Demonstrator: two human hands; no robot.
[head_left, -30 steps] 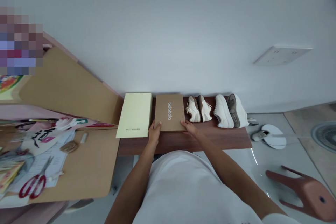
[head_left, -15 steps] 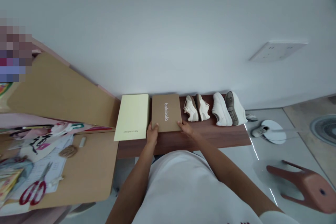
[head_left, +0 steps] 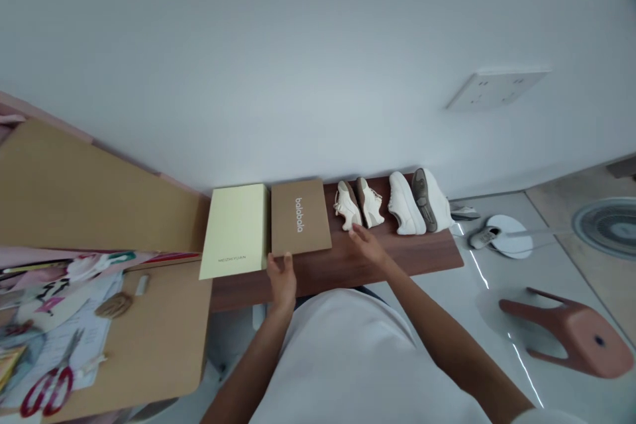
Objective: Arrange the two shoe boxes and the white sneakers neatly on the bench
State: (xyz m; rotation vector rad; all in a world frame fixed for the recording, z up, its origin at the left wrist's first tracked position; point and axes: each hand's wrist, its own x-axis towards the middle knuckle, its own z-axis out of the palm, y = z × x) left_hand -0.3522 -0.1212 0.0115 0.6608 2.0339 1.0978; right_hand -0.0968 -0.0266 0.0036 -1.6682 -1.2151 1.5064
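A brown shoebox (head_left: 301, 218) marked "balabala" lies closed on the dark wooden bench (head_left: 318, 271). Just left of it is a pale yellow shoebox (head_left: 236, 222). My left hand (head_left: 283, 278) is at the brown box's front left corner, thumb and fingers apart, holding nothing. To the right of that box, my right hand (head_left: 366, 245) is open near the small beige-and-white sneakers (head_left: 360, 204); whether its fingertips touch them I cannot tell. Farther right are larger white sneakers (head_left: 407, 204), one turned on its side with its grey sole showing.
At left stands a desk (head_left: 159, 324) with red-handled scissors (head_left: 52, 384), papers and a coil of twine (head_left: 114, 305). A pink stool (head_left: 579, 338) and a fan (head_left: 609, 232) stand on the right. Another shoe (head_left: 483, 237) is on the floor. The wall (head_left: 298, 79) backs the bench.
Both hands have let go of the brown shoebox. My right hand has moved right, towards the small sneakers; my left has drawn slightly back. The whole view has shifted a little.
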